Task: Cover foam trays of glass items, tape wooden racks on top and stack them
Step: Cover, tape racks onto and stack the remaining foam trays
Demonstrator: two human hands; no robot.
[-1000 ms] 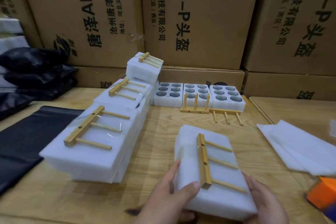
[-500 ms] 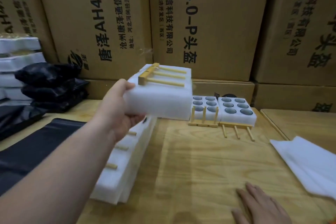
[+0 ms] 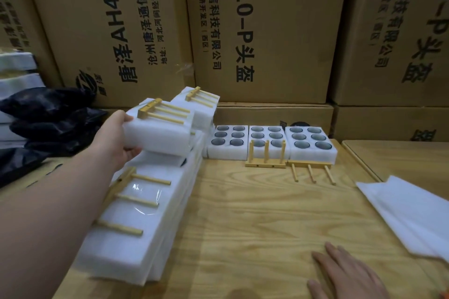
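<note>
Head view: the left hand (image 3: pixel 116 139) reaches out toward 11 o'clock and grips the near end of a covered foam tray (image 3: pixel 158 137), thumb on top and fingers curled under it. A wooden rack (image 3: pixel 161 111) lies flat on that tray's lid. The tray is held tilted just above the row of finished trays (image 3: pixel 136 221), which runs along the left of the table (image 3: pixel 255 213) from 8 o'clock up to 11 o'clock; each finished tray carries a rack, and clear tape glints over the nearest one. At the far end of that row, toward 12 o'clock, another covered tray (image 3: pixel 201 107) with its rack sits raised on top.

At 1 o'clock three open foam trays (image 3: pixel 272 143) stand side by side, each with six round pockets holding glass items. Against the middle one an upright rack (image 3: pixel 266 156) stands; just right of it a loose rack (image 3: pixel 311 170) lies flat with its pegs pointing toward the viewer.

The right hand (image 3: pixel 347 274) rests at 5 o'clock, palm down on the table with fingers straight, holding nothing. White foam sheets (image 3: pixel 408 211) lie at 3 o'clock. Cardboard boxes (image 3: pixel 255 31) wall the back; black bags (image 3: pixel 48 116) sit at 9 o'clock.
</note>
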